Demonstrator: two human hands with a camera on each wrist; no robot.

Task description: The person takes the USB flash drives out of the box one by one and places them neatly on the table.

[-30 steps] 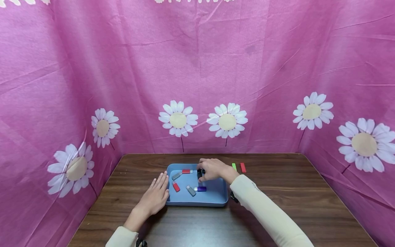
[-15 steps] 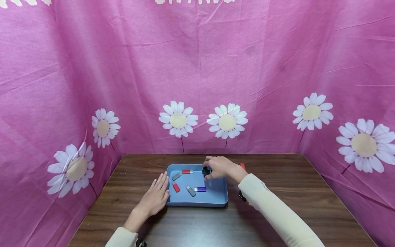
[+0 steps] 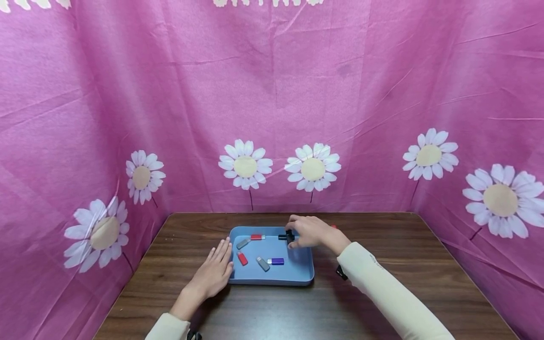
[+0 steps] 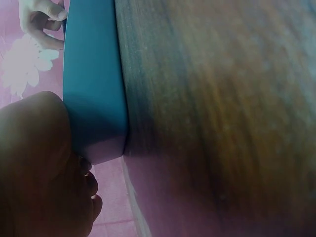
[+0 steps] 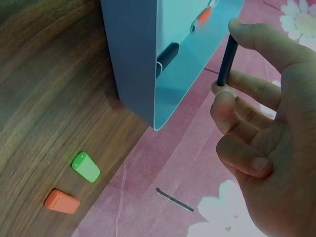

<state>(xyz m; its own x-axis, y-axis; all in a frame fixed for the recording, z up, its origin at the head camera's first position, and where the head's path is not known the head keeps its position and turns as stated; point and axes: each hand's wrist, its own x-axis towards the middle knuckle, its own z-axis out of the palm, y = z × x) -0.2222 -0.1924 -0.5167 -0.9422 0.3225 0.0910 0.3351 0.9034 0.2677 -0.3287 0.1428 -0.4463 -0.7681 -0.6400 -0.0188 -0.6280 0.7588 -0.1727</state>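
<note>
A blue tray (image 3: 297,271) sits mid-table holding several USB sticks: two red (image 3: 242,258), two grey (image 3: 262,263), one purple (image 3: 277,260) and a black one (image 3: 282,237). My right hand (image 3: 294,238) hovers over the tray's far right corner and pinches a small black cap-like piece (image 5: 227,61) between thumb and fingertips. In the right wrist view the black stick (image 5: 168,54) lies inside the tray (image 5: 131,54) below that hand (image 5: 224,74). My left hand (image 3: 218,262) lies flat on the table with straight fingers against the tray's left wall (image 4: 91,74).
A green cap (image 5: 85,167) and a red cap (image 5: 61,201) lie on the wooden table (image 3: 382,293) right of the tray. Pink flowered cloth (image 3: 272,118) walls in the table on three sides.
My right hand has moved right and toward the tray's far right corner with the black piece, now hiding the green cap in the head view. The left hand has stayed put.
</note>
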